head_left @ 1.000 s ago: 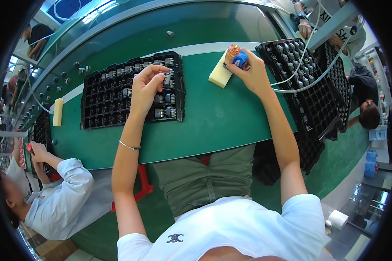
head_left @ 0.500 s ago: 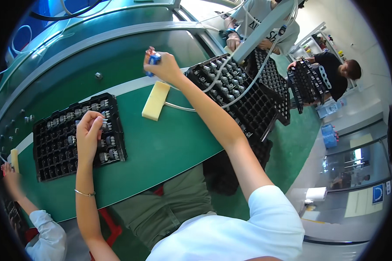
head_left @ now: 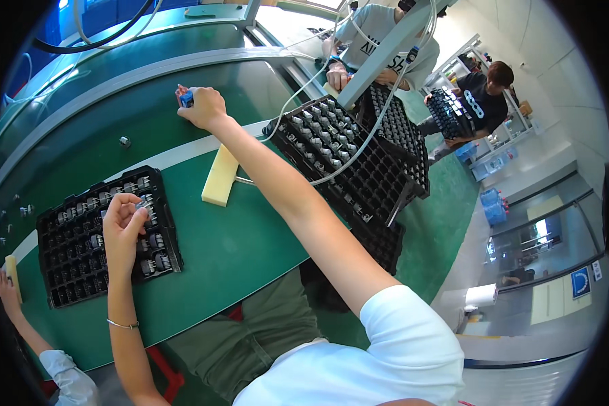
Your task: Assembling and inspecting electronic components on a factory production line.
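My left hand (head_left: pixel 123 227) is closed over the black compartment tray (head_left: pixel 64 296) on the green table. Its thumb and fingers pinch a small silvery metal part (head_left: pixel 142 205). Similar small parts fill some of the tray's pockets, while other pockets show bare. With my arm stretched far forward, my right hand (head_left: pixel 207 109) is over the green surface beyond the pale rail. It is closed around a small blue and reddish object (head_left: pixel 186 99); fingers cover most of it, so its kind does not show.
A yellow block (head_left: pixel 220 179) lies on the table below my right forearm, with a pale hose near it. Larger black trays (head_left: pixel 348 159) with silvery parts stand at the right. Loose metal parts (head_left: pixel 125 141) lie beyond the rail. Co-workers are at far left and back right.
My right hand has moved farther left and forward, still closed on the blue and reddish object. The left hand stays at the tray with the metal part. The whole view has shifted slightly.
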Demonstrator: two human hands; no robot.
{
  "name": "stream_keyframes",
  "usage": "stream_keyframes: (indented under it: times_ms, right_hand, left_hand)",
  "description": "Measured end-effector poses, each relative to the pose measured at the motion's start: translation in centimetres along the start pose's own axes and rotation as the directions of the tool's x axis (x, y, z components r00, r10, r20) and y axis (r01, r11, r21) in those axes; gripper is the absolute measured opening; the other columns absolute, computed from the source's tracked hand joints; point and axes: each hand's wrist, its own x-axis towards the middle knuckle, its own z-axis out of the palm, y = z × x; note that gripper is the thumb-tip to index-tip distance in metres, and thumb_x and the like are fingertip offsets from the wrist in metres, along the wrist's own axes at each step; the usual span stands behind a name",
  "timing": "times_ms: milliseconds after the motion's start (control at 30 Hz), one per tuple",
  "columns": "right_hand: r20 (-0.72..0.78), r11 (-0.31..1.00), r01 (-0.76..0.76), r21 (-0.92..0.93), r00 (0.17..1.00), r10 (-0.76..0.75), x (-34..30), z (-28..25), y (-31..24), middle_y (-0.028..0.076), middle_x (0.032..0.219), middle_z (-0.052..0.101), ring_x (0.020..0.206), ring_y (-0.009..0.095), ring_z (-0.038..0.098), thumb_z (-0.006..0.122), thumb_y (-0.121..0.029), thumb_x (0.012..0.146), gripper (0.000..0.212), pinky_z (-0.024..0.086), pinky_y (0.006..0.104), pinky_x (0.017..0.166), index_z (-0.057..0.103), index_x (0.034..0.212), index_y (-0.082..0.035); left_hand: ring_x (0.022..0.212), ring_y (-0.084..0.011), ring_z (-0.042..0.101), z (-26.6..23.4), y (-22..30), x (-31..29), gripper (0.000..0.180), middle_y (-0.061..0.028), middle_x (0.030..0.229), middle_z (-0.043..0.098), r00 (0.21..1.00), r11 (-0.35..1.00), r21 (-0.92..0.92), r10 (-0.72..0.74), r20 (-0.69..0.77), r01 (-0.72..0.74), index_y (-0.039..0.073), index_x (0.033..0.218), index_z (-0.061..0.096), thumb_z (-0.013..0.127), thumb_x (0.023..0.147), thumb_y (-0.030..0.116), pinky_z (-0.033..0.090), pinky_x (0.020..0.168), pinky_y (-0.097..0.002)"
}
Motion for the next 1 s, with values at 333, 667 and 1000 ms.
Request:
stream_keyframes:
  times_ms: [333,667,1000]
  right_hand:
    - [0.400,0.486,-0.319,0.814,0.914,-0.070,-10.4,-7.9,-7.5,0.001,0.074,0.063,0.058,0.004,0.055,0.072,-0.023,0.084,0.022,0.041,0.0201,0.046,0.065,0.096,-0.006]
    - [0.511,0.289,-0.470,0.834,0.856,-0.081,-16.6,-6.8,-10.5,0.001,0.071,0.060,0.052,0.006,0.054,0.073,-0.022,0.083,0.021,0.042,0.0198,0.046,0.062,0.092,-0.006]
    - [0.664,0.247,-0.638,0.729,0.747,-0.033,-17.5,-6.9,-9.2,0.001,0.074,0.060,0.056,0.007,0.054,0.072,-0.027,0.084,0.025,0.044,0.0205,0.051,0.064,0.095,-0.006]
  left_hand:
    - [0.055,-0.0017,0.048,0.6,0.8,-1.1,0.009,-0.0040,0.082,0.067,0.997,0.997,-0.079,0.005,-0.081,-0.012,0.006,0.098,0.055,0.059,0.090,0.008,0.030,0.046,-0.0149]
    - [0.065,-0.0033,0.055,1.9,1.3,-2.2,0.016,0.0007,0.079,0.060,1.000,0.992,-0.125,0.023,0.002,-0.022,0.003,0.094,0.053,0.066,0.085,0.001,0.044,0.054,-0.0165]
    - [0.057,-0.0037,0.053,2.7,0.7,-2.5,0.012,-0.0014,0.075,0.062,0.999,0.997,-0.070,0.031,0.016,-0.030,0.002,0.094,0.056,0.065,0.088,0.005,0.039,0.049,-0.0164]
